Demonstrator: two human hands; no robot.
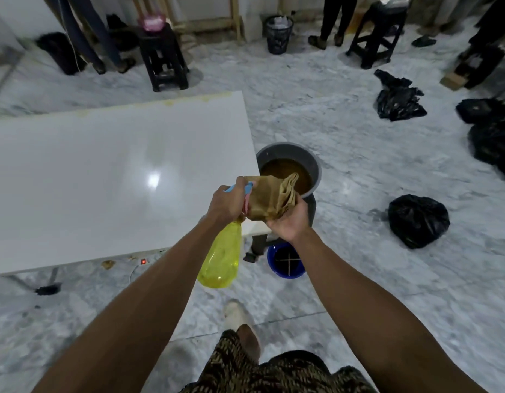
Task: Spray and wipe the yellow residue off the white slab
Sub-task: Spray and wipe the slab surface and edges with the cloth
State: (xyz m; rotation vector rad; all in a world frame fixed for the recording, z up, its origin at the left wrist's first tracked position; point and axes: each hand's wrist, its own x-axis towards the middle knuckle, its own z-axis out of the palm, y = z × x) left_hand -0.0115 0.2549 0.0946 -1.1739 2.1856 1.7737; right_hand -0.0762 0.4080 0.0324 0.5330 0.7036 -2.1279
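Note:
The white slab (104, 165) fills the left of the view, glossy, with a thin line of yellow residue (172, 102) along its far edge. My left hand (227, 204) grips the head of a yellow spray bottle (221, 256) that hangs down past the slab's near right corner. My right hand (288, 221) holds a brown-stained cloth (271, 198) from below, right beside the left hand. Both hands are over the slab's right corner, in front of a grey bucket.
A grey bucket (316, 168) of brown water stands on a dark stool by the slab's right edge, a blue bucket (285, 260) below it. Black bags (417, 219) lie on the marble floor to the right. Stools, a bin (278, 34) and standing people are at the back.

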